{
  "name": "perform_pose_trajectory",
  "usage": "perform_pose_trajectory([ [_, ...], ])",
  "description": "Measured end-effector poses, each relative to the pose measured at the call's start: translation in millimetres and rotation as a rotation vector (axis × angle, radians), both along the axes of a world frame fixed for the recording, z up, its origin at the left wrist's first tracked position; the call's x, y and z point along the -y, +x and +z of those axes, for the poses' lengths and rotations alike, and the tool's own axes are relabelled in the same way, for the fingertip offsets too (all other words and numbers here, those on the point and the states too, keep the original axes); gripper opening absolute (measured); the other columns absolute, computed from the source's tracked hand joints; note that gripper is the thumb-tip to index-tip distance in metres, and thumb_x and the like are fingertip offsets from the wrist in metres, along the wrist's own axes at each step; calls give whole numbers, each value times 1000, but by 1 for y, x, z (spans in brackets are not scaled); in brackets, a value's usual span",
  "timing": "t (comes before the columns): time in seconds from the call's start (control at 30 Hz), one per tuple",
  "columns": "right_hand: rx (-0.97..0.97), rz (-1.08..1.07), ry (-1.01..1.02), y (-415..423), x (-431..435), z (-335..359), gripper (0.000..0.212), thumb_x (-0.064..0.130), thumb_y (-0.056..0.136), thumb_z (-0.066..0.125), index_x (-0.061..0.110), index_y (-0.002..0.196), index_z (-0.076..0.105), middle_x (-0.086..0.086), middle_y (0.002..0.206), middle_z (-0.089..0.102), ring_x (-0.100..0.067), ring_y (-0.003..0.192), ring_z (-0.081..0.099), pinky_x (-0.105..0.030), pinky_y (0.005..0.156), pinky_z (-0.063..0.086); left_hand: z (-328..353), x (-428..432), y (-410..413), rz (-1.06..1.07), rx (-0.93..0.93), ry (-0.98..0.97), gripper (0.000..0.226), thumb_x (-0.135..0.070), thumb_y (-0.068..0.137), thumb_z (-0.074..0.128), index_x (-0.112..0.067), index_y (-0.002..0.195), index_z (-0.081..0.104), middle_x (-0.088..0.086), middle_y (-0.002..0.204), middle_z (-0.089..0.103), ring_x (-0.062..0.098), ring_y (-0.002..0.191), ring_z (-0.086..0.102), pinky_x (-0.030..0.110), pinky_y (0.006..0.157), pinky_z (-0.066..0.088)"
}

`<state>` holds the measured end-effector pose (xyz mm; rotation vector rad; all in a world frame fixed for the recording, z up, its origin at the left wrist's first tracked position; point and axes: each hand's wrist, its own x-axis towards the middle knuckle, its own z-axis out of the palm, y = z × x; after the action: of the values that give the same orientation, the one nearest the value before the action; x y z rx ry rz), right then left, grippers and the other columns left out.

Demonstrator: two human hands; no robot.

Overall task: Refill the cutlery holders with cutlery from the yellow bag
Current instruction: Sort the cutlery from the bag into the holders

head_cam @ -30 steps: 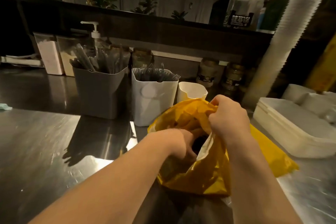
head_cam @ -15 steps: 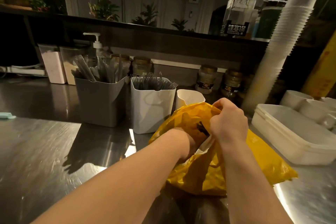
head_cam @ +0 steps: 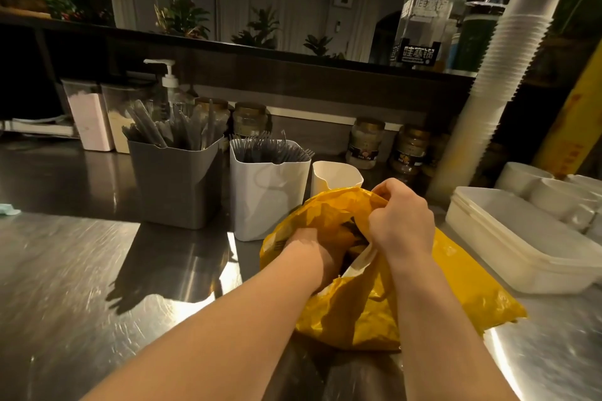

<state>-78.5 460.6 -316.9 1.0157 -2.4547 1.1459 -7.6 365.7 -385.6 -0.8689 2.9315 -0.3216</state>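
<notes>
Glossy scratched metal counter [head_cam: 81,286]; crinkled plastic yellow bag [head_cam: 456,286].

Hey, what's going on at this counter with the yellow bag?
A person is digging into a yellow bag on the steel counter. The right hand grips the bag's top edge and holds its mouth open, while the left hand reaches inside, its fingers hidden. Neither hand shows any cutlery yet. Behind the bag stand a grey holder and a white holder, both already holding cutlery.
</notes>
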Motion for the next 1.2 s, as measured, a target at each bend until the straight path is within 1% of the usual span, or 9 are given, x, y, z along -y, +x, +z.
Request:
perform_pose_trajectory([
  [0.1,-6,4,-3,0,0,0,33,0,89,62,21,114,65,1,97,65,-16,83,52,-30,67,48,22,-13,24,4,182,-26,32,-23,106,44,-13,135,53,10,128,57,31,120,55,41,100,45],
  [0.3,-9,11,11,2,-1,1,35,0,90,63,20,118,64,-4,106,68,-16,85,51,-32,72,50,42,-26,55,-32,-64,-203,27,-23,105,48,-14,129,56,10,124,62,29,117,55,43,106,40],
  [0.53,-13,21,77,4,0,1,38,1,90,63,21,123,62,-4,109,68,-16,86,50,-30,71,47,41,-29,80,-37,-197,-174,29,-28,102,54,-16,128,50,6,110,64,23,90,57,42,87,50],
  [0.73,-44,69,185,5,4,-2,44,9,91,66,22,132,58,-2,117,66,-23,101,60,-34,79,54,49,-18,112,42,-140,-186,29,-26,99,62,-18,124,49,4,107,66,26,97,64,44,93,50],
  [0.83,-228,177,34,15,1,3,41,35,92,68,18,129,61,-4,126,60,-21,116,51,-36,92,50,50,-14,127,110,-124,-170,20,-24,101,56,-19,121,52,3,108,67,27,101,63,46,98,42],
  [0.93,-372,534,-221,49,-9,20,42,53,91,60,15,107,68,0,109,65,-11,103,55,-25,81,50,51,-9,138,175,-101,-47,14,-23,100,56,-24,114,57,0,105,67,26,100,63,47,105,39],
  [1.0,-292,768,-23,71,-12,23,45,58,85,63,20,107,65,7,104,64,-6,97,58,-20,77,52,55,-6,143,179,-122,-14,13,-27,99,57,-25,112,57,-1,100,66,24,93,63,44,100,42],
  [1.1,-233,746,575,85,2,9,81,58,77,73,26,145,42,7,141,51,-12,131,47,-26,106,46,55,-3,150,165,-214,-79,11,-29,98,60,-27,108,59,-4,91,63,21,84,61,40,90,44],
  [1.2,-279,658,688,87,17,-10,75,41,89,71,25,151,32,2,143,49,-16,127,50,-26,103,46,55,-4,151,157,-267,-119,8,-30,97,62,-30,105,59,-5,81,57,18,74,56,38,84,42],
])
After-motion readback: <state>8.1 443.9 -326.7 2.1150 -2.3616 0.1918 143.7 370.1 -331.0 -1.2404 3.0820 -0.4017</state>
